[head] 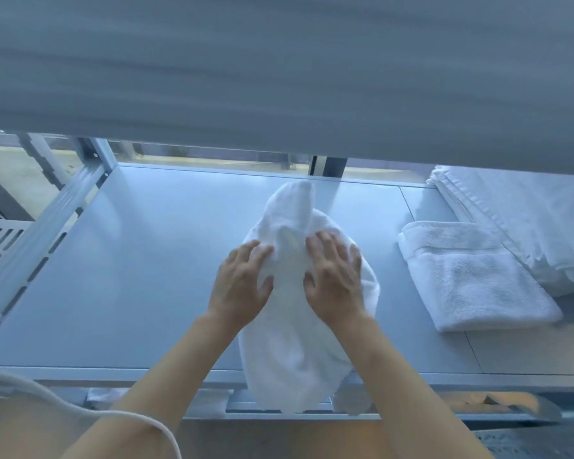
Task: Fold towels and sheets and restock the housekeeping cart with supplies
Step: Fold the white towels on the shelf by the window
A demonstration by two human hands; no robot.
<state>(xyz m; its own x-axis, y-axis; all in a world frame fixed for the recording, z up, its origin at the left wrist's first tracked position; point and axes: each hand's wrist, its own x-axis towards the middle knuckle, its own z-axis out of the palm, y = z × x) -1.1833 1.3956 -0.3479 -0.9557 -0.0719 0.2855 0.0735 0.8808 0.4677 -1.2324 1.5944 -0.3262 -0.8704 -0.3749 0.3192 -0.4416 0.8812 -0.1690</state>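
Far left of frame: a slotted rail [30, 256] runs diagonally along the edge of a pale shelf [140, 276]. Lower left: a white cord [80, 409] curves across the corner. Centre: a crumpled white towel [299, 342] lies on the shelf, its lower end hanging over the front edge. The left hand [242, 283] rests on the towel's left side, fingers spread; the right hand [337, 279] presses flat on top, fingers spread. Right: a folded towel [471, 276] lies on the shelf, just beside a stack [527, 220] of folded white linen at the frame's right edge.
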